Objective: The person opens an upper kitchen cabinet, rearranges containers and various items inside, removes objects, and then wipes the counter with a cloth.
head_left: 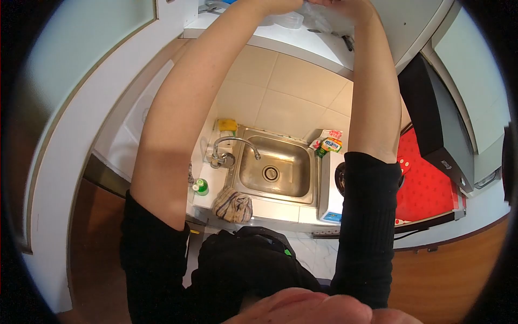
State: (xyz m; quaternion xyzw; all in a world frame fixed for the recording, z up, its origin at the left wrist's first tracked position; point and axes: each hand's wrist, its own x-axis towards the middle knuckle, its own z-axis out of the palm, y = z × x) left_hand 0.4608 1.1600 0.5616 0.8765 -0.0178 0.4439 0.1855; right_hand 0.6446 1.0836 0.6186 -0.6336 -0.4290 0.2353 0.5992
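We have both arms raised over the sink, reaching to a white shelf (318, 55) above it. Our left hand (285, 4) and right hand (341, 6) meet the top edge of the view, which cuts off most of the fingers, so we cannot tell how far open they are or what they hold. Just below the hands, on the shelf, lies some clear plastic (291, 20), and near our right forearm is a small black object (348, 42).

Below, between our arms, we see the steel sink (278, 183) set in the counter (275, 209), with a curved faucet (237, 139) reaching over its left side. A yellow sponge (227, 125) sits behind the faucet; a green bottle (202, 187) and a bunched striped cloth (233, 205) are at the near left. Bright packets (329, 144) stand by the far right corner. Our right sleeve (369, 216) blocks part of a white appliance (331, 197). Beyond it lie a red patterned surface (431, 186) and a dark boxy unit (440, 121).
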